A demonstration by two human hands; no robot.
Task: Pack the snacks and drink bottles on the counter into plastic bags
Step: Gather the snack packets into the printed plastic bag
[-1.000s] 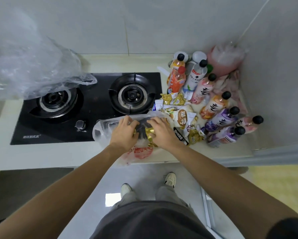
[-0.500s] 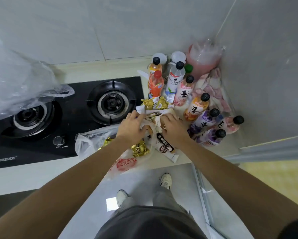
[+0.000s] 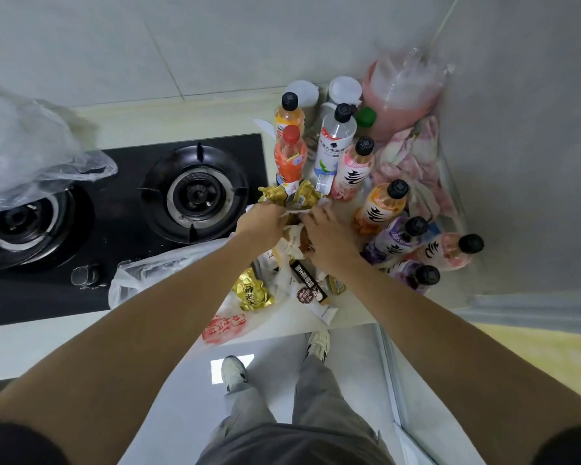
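My left hand (image 3: 262,221) and my right hand (image 3: 326,234) are side by side on the pile of snack packets (image 3: 294,241), with fingers curled around white and brown packets. Gold packets (image 3: 292,196) lie just beyond the fingertips. The clear plastic bag (image 3: 155,270) with a red print lies open on the counter under my left forearm, and a gold snack (image 3: 252,293) is at its mouth. A black-and-white bar packet (image 3: 307,290) lies near the counter edge. Several drink bottles stand or lie to the right, among them an orange one (image 3: 289,156), a white one (image 3: 336,142) and a purple one (image 3: 396,239).
A black two-burner gas stove (image 3: 195,193) fills the left of the counter, and a large crumpled clear bag (image 3: 24,152) rests over its left burner. A pink bagged bundle (image 3: 400,92) and a floral cloth (image 3: 413,159) sit in the corner against the right wall. The counter edge (image 3: 349,322) is close.
Both hands have left the plastic bag's mouth and moved back and to the right onto the snack pile. The view has turned right, toward the corner.
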